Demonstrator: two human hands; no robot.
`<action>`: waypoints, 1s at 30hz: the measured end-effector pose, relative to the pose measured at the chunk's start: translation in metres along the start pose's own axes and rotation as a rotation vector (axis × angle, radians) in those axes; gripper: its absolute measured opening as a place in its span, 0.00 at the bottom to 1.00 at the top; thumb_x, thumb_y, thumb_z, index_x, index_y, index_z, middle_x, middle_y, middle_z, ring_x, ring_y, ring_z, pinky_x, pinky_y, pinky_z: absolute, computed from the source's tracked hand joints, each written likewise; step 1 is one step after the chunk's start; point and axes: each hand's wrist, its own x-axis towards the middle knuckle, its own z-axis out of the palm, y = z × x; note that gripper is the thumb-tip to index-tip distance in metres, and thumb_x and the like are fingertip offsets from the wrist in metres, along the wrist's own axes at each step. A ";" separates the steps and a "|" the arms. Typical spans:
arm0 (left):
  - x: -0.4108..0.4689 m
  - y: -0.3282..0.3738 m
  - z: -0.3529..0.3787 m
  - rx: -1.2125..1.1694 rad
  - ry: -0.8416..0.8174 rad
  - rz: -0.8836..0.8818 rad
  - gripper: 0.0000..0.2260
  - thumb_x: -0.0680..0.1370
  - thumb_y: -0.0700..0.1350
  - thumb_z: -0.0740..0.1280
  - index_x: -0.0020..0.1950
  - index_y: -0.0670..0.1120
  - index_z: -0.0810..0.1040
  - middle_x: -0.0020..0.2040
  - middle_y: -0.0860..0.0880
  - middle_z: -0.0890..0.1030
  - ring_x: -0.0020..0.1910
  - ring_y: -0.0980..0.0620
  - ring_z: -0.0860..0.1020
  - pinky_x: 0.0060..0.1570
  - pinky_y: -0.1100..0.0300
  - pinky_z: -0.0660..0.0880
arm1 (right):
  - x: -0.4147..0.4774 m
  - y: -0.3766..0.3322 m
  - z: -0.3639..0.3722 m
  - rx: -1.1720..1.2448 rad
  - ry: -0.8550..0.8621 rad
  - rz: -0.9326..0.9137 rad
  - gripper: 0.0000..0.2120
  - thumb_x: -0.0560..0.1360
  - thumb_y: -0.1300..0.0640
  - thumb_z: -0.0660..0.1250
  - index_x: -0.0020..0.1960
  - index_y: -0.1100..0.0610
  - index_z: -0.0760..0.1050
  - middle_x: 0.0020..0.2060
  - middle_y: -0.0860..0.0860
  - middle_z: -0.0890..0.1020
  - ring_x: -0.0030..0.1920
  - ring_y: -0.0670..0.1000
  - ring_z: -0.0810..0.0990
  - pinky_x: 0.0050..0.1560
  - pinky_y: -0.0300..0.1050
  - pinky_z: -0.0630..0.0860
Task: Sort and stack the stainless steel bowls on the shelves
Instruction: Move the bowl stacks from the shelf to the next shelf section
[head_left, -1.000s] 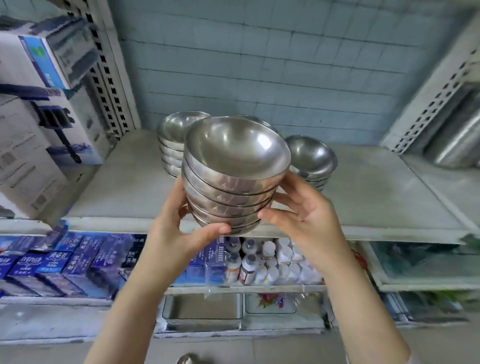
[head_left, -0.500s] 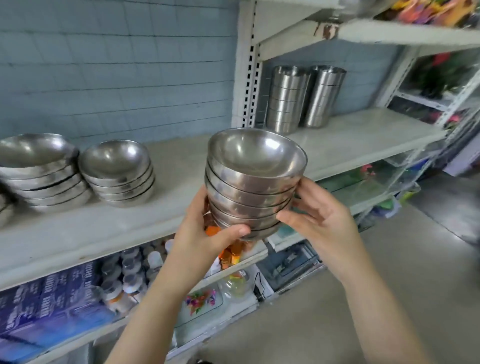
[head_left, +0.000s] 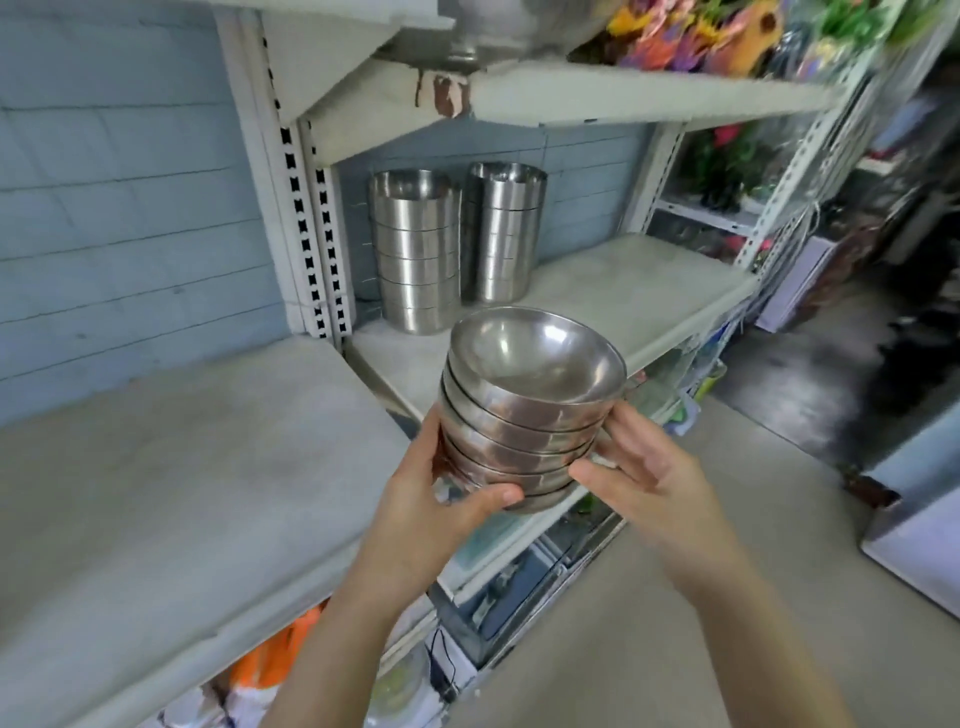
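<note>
Where fingers (head_left: 631, 434) wrap, bowl stack (head_left: 524, 415) underside hidden

2 bare arms reach up and forward, side by side. The left hand (head_left: 441, 499) wraps the left side of the bowl stack (head_left: 535, 364), thumb hooked across the front. The right hand (head_left: 657, 480) holds the right side with its fingers and thumb.

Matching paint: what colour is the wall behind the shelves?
Pale blue-grey wall, clearest in head view.

Nested stack of shiny steel bowls (head_left: 530, 410), slightly tilted, held in air before shelf (head_left: 644, 291).
</note>
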 end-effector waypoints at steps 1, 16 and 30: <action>0.017 -0.003 0.006 -0.001 -0.019 0.004 0.35 0.67 0.53 0.77 0.72 0.56 0.68 0.62 0.58 0.79 0.63 0.58 0.76 0.65 0.52 0.73 | 0.011 0.003 -0.008 -0.002 0.007 -0.004 0.34 0.70 0.56 0.75 0.74 0.53 0.69 0.66 0.45 0.80 0.66 0.47 0.78 0.63 0.43 0.76; 0.248 -0.058 0.124 0.057 0.007 -0.036 0.33 0.69 0.48 0.78 0.70 0.51 0.68 0.60 0.56 0.80 0.57 0.61 0.78 0.58 0.66 0.73 | 0.216 0.080 -0.162 -0.059 0.031 0.035 0.32 0.65 0.46 0.76 0.68 0.46 0.74 0.62 0.41 0.81 0.59 0.49 0.83 0.63 0.50 0.78; 0.392 -0.099 0.244 0.162 0.285 -0.129 0.31 0.70 0.44 0.78 0.68 0.54 0.67 0.61 0.58 0.78 0.58 0.63 0.78 0.57 0.69 0.73 | 0.408 0.162 -0.310 -0.136 -0.309 0.001 0.31 0.64 0.54 0.83 0.64 0.49 0.76 0.56 0.43 0.84 0.56 0.44 0.83 0.61 0.52 0.79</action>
